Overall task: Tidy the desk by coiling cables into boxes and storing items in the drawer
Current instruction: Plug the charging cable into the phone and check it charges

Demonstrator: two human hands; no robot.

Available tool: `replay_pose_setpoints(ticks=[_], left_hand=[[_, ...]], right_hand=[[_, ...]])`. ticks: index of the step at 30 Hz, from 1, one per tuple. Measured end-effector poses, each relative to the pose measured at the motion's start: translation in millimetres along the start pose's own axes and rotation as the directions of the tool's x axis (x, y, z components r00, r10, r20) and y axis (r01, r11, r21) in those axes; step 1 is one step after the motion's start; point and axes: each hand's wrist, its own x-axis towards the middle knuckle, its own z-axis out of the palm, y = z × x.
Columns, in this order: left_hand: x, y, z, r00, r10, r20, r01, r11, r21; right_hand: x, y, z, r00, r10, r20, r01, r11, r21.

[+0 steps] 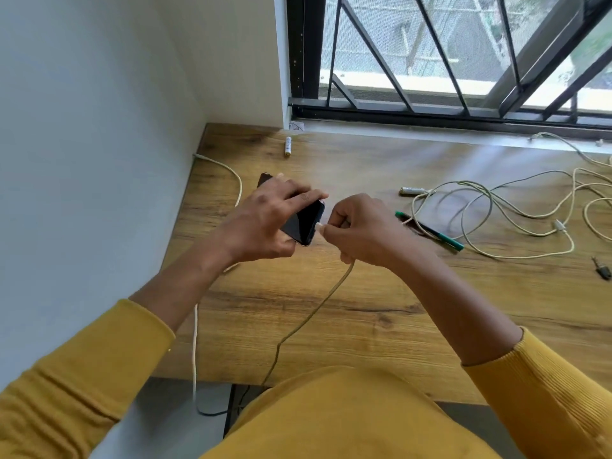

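The phone (303, 223) is gripped by the left hand (261, 223), its long axis running toward the cable plug (319, 226) pinched at its near end by the right hand (361, 233).

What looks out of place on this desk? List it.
Loose cables sprawl tangled across the desk's right side, over a green pen. Two batteries lie stray: one near the wall corner, one by the tangle. A small plug sits at the right edge. Nothing looks spilled or broken.

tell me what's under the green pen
A loop of the pale cable crosses under the pen near its cap end; the rest lies on the desk. The right hand covers nothing of it.
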Motion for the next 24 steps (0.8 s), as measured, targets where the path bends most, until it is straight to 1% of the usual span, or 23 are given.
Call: replay_pose_setpoints(ticks=[3,5,7,9,14,18,22,24], left_hand=[[13,-19,1,0.987,0.107,0.123,-0.125,0.980,0.157],[22,-29,4,0.962,0.168,0.215,-0.223,0.938,0.264],[30,-35,6,0.930,0.184,0.318,-0.292,0.896,0.336],[36,-40,8,0.900,0.174,0.399,-0.331,0.868,0.369],[45,-54,24,0.847,0.195,0.494,-0.409,0.834,0.371],[48,-55,34,0.827,0.215,0.520,-0.432,0.834,0.343],[54,-52,37,0.798,0.186,0.573,-0.424,0.849,0.315],[56,-51,38,0.795,0.159,0.585,-0.390,0.873,0.292]], right_hand=[[6,14,17,1.000,0.003,0.026,-0.004,1.000,0.009],[10,19,27,1.000,0.011,0.026,-0.010,1.000,-0.005],[13,24,35,1.000,0.011,0.026,-0.010,1.000,-0.016],[15,28,40,1.000,0.016,0.024,-0.015,0.999,-0.044],[18,40,49,0.998,0.054,0.038,-0.053,0.998,-0.030],[19,47,52,0.997,0.065,0.033,-0.065,0.998,-0.011],[21,51,55,0.997,0.069,0.024,-0.069,0.998,-0.001],[22,51,56,0.998,0.065,0.025,-0.065,0.998,0.009]])
